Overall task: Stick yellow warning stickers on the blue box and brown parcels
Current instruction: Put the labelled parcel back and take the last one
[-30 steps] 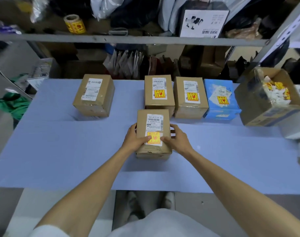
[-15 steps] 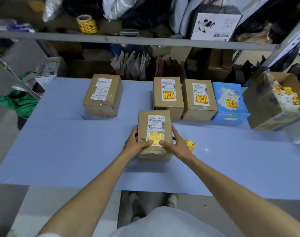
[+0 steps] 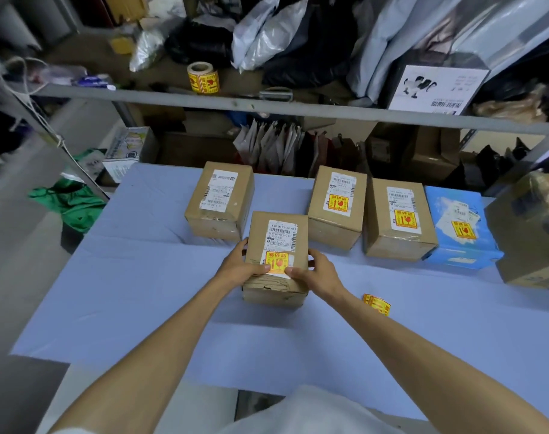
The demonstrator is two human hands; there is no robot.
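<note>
A small brown parcel (image 3: 278, 233) stands on the light blue table (image 3: 141, 292), a yellow warning sticker (image 3: 277, 260) on its top. My left hand (image 3: 240, 266) grips its left side and my right hand (image 3: 315, 272) grips its right side, both thumbs on the sticker's lower edge. Behind it stands a brown parcel (image 3: 220, 203) with only a white label. Two more brown parcels (image 3: 337, 208) (image 3: 398, 220) and the blue box (image 3: 461, 227) carry yellow stickers. A loose strip of yellow stickers (image 3: 376, 303) lies right of my right forearm.
A roll of yellow stickers (image 3: 203, 77) sits on the metal shelf (image 3: 298, 108) behind the table. An open cardboard box (image 3: 533, 233) stands at the table's right edge. Bags and cartons crowd the shelves. A green cloth (image 3: 69, 202) lies on the floor at left.
The view has tilted up and shifted right. Both hands have carried the small parcel a little farther from me, toward the row; the sticker strip on the table has come into sight.
</note>
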